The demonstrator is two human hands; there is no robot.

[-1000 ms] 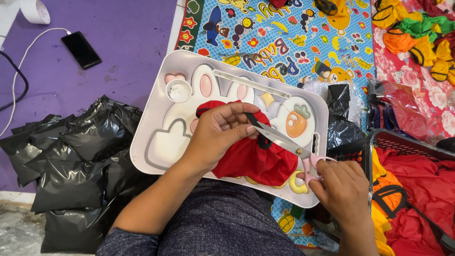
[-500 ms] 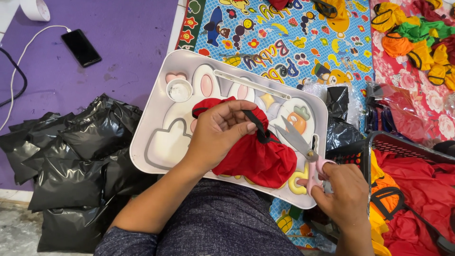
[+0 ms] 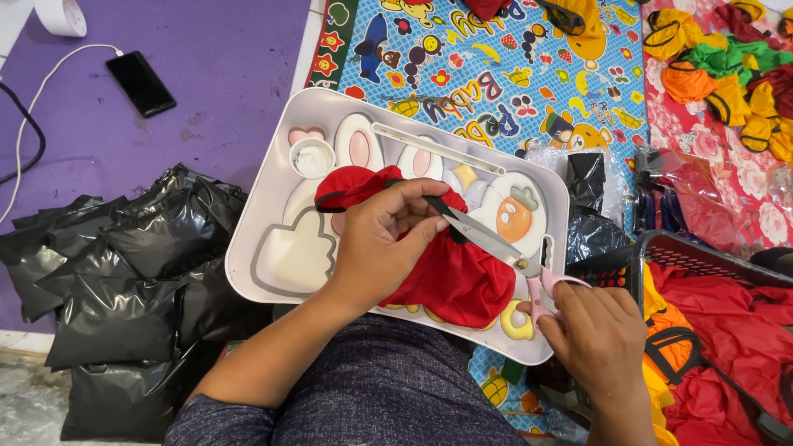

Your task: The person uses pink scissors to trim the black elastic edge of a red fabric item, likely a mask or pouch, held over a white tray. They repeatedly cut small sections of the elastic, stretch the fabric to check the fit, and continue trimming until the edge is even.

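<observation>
A red cloth piece with black trim [image 3: 462, 277] lies on a white lap tray [image 3: 273, 186] printed with a rabbit picture. My left hand [image 3: 384, 239] presses down on the cloth and pinches its upper edge. My right hand [image 3: 599, 334] grips the pink handles of a pair of scissors [image 3: 487, 239], whose metal blades point up-left to the cloth edge right at my left fingertips. Whether the blades are cutting the fabric cannot be told.
Black plastic bags [image 3: 132, 272] are piled at the left on a purple mat, with a phone [image 3: 140, 83] and cable beyond. A dark basket [image 3: 652, 256] of red and yellow cloth sits at the right. More coloured cloth pieces [image 3: 727, 66] lie at the top right.
The scissors' blades have slid up-left along the cloth toward my left fingertips. My left hand stays on the cloth; my right hand has shifted slightly.
</observation>
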